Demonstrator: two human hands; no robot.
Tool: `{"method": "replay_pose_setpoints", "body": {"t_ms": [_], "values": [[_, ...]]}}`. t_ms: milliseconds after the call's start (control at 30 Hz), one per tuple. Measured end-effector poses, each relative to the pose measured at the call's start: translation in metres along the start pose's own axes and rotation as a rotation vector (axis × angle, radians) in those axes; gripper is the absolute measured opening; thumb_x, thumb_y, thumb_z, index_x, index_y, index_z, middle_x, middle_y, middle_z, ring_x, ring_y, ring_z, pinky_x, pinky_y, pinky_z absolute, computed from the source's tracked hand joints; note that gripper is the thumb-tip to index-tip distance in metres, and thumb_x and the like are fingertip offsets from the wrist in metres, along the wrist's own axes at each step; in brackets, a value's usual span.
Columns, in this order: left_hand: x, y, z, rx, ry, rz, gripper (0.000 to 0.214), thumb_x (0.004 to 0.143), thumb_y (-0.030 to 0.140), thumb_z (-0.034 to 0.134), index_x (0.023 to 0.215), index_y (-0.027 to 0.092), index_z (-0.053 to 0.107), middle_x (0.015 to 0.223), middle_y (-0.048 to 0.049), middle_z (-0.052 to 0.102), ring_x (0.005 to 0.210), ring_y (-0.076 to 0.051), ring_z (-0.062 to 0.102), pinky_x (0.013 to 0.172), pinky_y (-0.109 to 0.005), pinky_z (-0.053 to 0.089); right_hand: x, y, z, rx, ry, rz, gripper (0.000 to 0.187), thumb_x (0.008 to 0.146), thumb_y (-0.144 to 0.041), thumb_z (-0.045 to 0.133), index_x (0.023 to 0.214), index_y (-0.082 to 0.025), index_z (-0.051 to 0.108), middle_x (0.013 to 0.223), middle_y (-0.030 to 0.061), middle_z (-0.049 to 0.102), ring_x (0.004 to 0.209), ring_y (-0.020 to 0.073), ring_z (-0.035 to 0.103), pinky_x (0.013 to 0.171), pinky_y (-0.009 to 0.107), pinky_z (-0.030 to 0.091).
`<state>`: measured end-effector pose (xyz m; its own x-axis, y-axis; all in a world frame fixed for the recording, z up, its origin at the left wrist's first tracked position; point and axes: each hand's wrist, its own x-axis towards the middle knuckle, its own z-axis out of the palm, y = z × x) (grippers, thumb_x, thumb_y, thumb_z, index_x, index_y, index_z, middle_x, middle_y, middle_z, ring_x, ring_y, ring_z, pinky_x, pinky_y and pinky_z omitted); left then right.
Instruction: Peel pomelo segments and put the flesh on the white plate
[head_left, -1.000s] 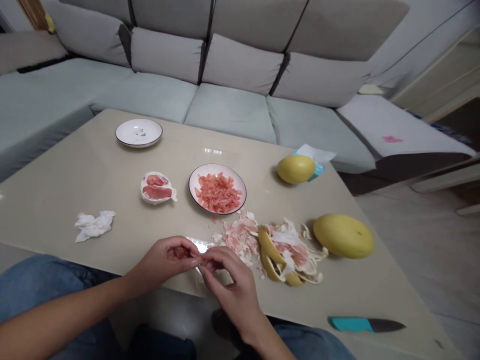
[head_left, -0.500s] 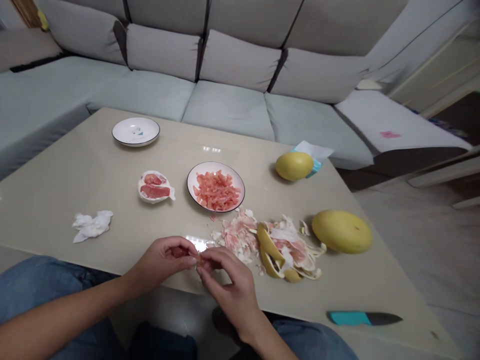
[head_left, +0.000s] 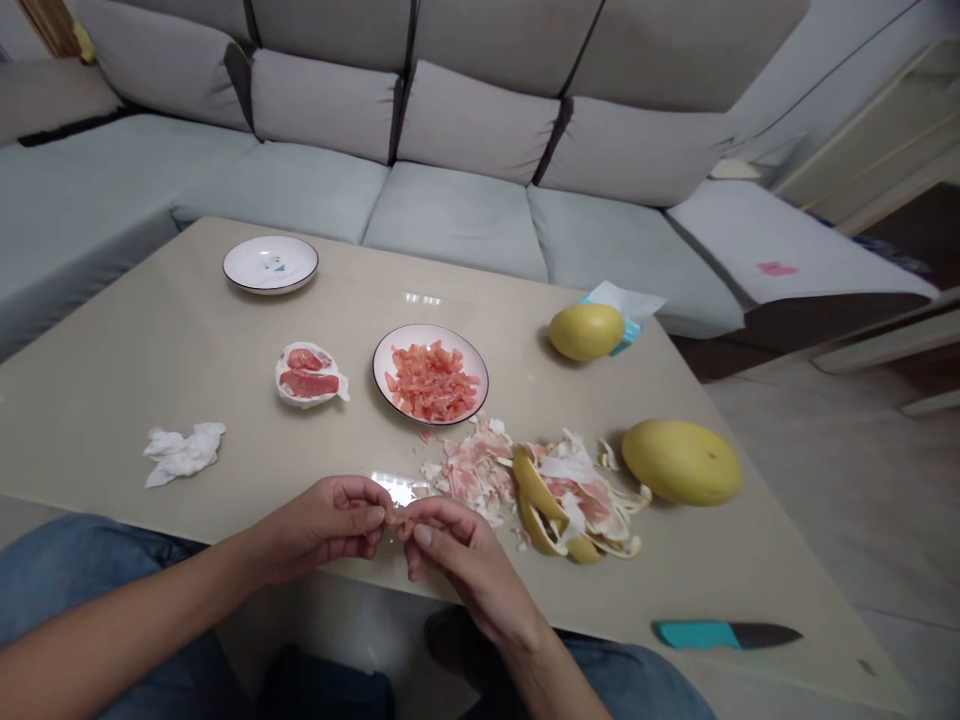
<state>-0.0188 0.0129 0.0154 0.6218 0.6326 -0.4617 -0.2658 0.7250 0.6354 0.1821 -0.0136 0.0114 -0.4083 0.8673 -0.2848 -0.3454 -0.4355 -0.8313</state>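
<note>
My left hand (head_left: 326, 525) and my right hand (head_left: 450, 550) meet over the table's near edge, fingers curled, pinching a small pink piece of pomelo flesh (head_left: 395, 521) between them. Just right of them lies a heap of pink-white membrane scraps (head_left: 474, 468) and yellow peel (head_left: 559, 505). Beyond the hands stands a dark-rimmed plate of peeled pomelo pieces (head_left: 431, 379). A partly peeled pomelo chunk (head_left: 307, 375) rests to the plate's left.
Two whole yellow pomelos (head_left: 681, 462) (head_left: 586, 331) lie at the right. A teal-handled knife (head_left: 724, 634) sits near the front right edge. A crumpled tissue (head_left: 182, 452) is at the left, an empty white plate (head_left: 270, 264) at the back, a grey sofa (head_left: 450, 140) behind the beige table (head_left: 150, 340).
Both hands have closed in a little more around the small piece, and the right hand has turned its fingers under. Everything else on the table stayed put.
</note>
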Motion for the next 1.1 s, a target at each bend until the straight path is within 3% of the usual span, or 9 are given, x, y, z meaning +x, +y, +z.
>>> {"method": "replay_pose_setpoints", "body": {"t_ms": [300, 467, 633, 733, 800, 867, 933, 1100], "values": [[0.0, 0.002, 0.005, 0.103, 0.093, 0.039, 0.022, 0.074, 0.031, 0.075, 0.086, 0.015, 0.066, 0.078, -0.0001, 0.063, 0.062, -0.008, 0.055, 0.064, -0.022, 0.042, 0.002, -0.004, 0.002, 0.135, 0.032, 0.047, 0.026, 0.078, -0.036, 0.07, 0.096, -0.017, 0.067, 0.087, 0.0039, 0.064, 0.067, 0.0119, 0.059, 0.06, 0.025, 0.054], [0.006, -0.009, 0.007, 0.42, 0.132, 0.191, 0.019, 0.076, 0.03, 0.073, 0.08, 0.015, 0.061, 0.07, -0.0016, 0.069, 0.066, -0.015, 0.063, 0.065, -0.025, 0.044, 0.011, 0.02, 0.008, 0.179, 0.032, 0.136, 0.034, 0.083, -0.048, 0.064, 0.093, -0.016, 0.06, 0.07, -0.0002, 0.058, 0.055, 0.0095, 0.057, 0.041, 0.015, 0.047], [0.01, -0.011, 0.0, 0.476, 0.176, 0.272, 0.021, 0.077, 0.029, 0.072, 0.087, 0.015, 0.062, 0.063, 0.003, 0.062, 0.056, -0.011, 0.058, 0.056, -0.022, 0.042, 0.017, 0.042, 0.013, 0.28, 0.031, 0.233, 0.035, 0.081, -0.048, 0.066, 0.088, -0.014, 0.058, 0.069, 0.0008, 0.061, 0.051, 0.0088, 0.059, 0.038, 0.014, 0.044], [0.011, 0.0, -0.007, 0.239, 0.235, 0.265, 0.022, 0.084, 0.034, 0.064, 0.094, 0.015, 0.061, 0.073, 0.0001, 0.064, 0.061, -0.01, 0.059, 0.057, -0.02, 0.046, 0.024, 0.021, 0.003, 0.248, 0.044, 0.218, 0.031, 0.078, -0.042, 0.07, 0.085, -0.013, 0.061, 0.073, 0.0022, 0.063, 0.051, 0.0075, 0.058, 0.04, 0.014, 0.044], [0.011, 0.009, -0.012, 0.015, 0.296, 0.279, 0.017, 0.087, 0.03, 0.061, 0.095, 0.015, 0.061, 0.086, -0.0053, 0.067, 0.079, -0.013, 0.065, 0.074, -0.024, 0.053, 0.036, -0.006, -0.012, 0.178, 0.134, 0.093, 0.028, 0.079, -0.041, 0.068, 0.084, -0.014, 0.064, 0.073, 0.002, 0.064, 0.058, 0.0095, 0.061, 0.051, 0.018, 0.051], [0.011, 0.016, -0.018, -0.135, 0.338, 0.302, 0.011, 0.084, 0.017, 0.064, 0.094, 0.014, 0.061, 0.094, -0.0093, 0.068, 0.095, -0.017, 0.066, 0.093, -0.03, 0.05, 0.054, -0.035, -0.03, 0.047, 0.287, -0.155, 0.026, 0.079, -0.042, 0.066, 0.083, -0.016, 0.066, 0.08, 0.0033, 0.067, 0.074, 0.0145, 0.065, 0.074, 0.027, 0.055], [0.011, 0.019, -0.021, -0.192, 0.377, 0.269, 0.023, 0.076, 0.005, 0.066, 0.097, 0.014, 0.061, 0.1, -0.0118, 0.07, 0.105, -0.019, 0.064, 0.103, -0.032, 0.045, 0.074, -0.06, -0.049, -0.072, 0.412, -0.34, 0.029, 0.08, -0.047, 0.062, 0.085, -0.018, 0.067, 0.093, 0.0055, 0.07, 0.094, 0.0195, 0.065, 0.093, 0.036, 0.048], [0.006, 0.02, -0.02, -0.157, 0.318, 0.22, 0.035, 0.076, 0.007, 0.068, 0.109, 0.013, 0.057, 0.121, -0.018, 0.065, 0.122, -0.025, 0.056, 0.112, -0.036, 0.037, 0.099, -0.086, -0.076, -0.169, 0.467, -0.404, 0.044, 0.082, -0.06, 0.052, 0.091, -0.021, 0.07, 0.114, 0.0097, 0.068, 0.12, 0.0236, 0.054, 0.109, 0.042, 0.032]]}}
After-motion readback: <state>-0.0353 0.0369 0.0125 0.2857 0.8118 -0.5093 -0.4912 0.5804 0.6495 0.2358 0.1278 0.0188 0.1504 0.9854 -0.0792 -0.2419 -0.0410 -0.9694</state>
